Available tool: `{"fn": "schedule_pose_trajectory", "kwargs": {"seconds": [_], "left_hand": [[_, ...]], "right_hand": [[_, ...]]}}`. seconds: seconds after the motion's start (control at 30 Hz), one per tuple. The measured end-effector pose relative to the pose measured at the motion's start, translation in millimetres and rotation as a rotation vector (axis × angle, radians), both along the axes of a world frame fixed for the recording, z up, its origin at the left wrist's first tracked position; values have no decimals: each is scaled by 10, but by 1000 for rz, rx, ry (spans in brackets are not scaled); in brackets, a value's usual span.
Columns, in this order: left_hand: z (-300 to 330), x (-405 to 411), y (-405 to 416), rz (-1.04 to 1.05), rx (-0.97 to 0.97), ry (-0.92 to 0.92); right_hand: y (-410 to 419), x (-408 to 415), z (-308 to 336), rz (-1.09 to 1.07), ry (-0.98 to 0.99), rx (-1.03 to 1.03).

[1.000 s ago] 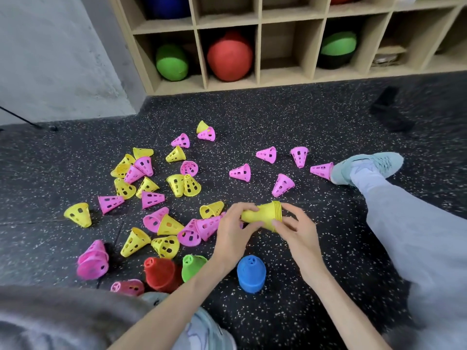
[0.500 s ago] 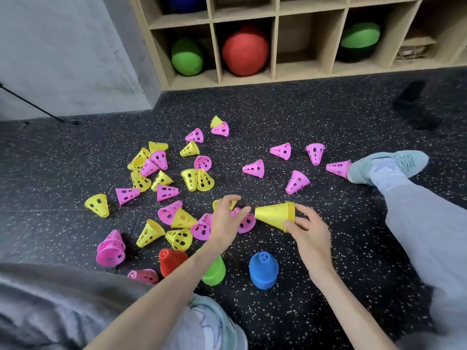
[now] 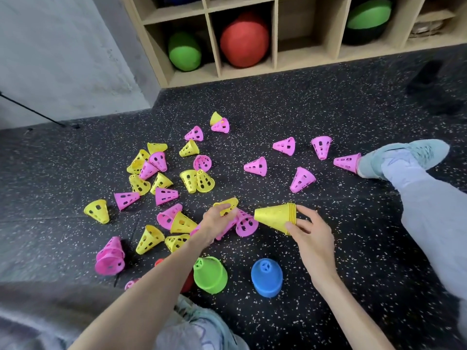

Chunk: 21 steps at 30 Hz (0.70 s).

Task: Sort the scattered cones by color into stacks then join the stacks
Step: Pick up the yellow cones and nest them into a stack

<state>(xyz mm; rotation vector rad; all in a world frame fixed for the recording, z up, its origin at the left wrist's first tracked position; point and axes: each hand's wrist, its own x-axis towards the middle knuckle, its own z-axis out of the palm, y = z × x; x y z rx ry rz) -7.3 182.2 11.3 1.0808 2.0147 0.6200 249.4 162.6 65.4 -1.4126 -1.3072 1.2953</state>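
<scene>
Many yellow and pink perforated cones lie scattered on the dark speckled floor [image 3: 328,109]. My right hand [image 3: 309,232] grips a stack of yellow cones [image 3: 274,217] by its wide end, tip pointing left. My left hand [image 3: 217,222] pinches a single yellow cone [image 3: 228,204] lying among pink cones [image 3: 245,223]. A pink stack [image 3: 110,257] lies at the left. A green stack [image 3: 209,274] and a blue stack [image 3: 266,277] stand near me; a red stack [image 3: 187,282] is mostly hidden behind my left forearm.
A wooden cubby shelf [image 3: 275,34] at the back holds green and red balls. My right leg and pale shoe [image 3: 404,157] stretch across the right side, a pink cone [image 3: 347,162] touching the shoe. A grey wall [image 3: 63,59] stands at the left.
My left hand has let go of the yellow stack and moved left to a single yellow cone. The right hand keeps the stack alone. The camera moved closer.
</scene>
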Motion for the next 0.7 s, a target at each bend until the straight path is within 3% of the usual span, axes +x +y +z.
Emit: {"fn": "schedule_pose_trajectory", "kwargs": {"seconds": [0.13,0.23,0.33,0.7], "left_hand": [[-7,1,58,42,36,-33],[86,-35,91,140,135,84],[225,-130,111,110,208,144],[1306,-250,10,-417,301,283]], "right_hand": [[48,-24,-24,-11,6,-18],[78,-63,-1,-15,16,-23],[82,-102,46,-14,20,-20],[31,21,392,-78,25,47]]}}
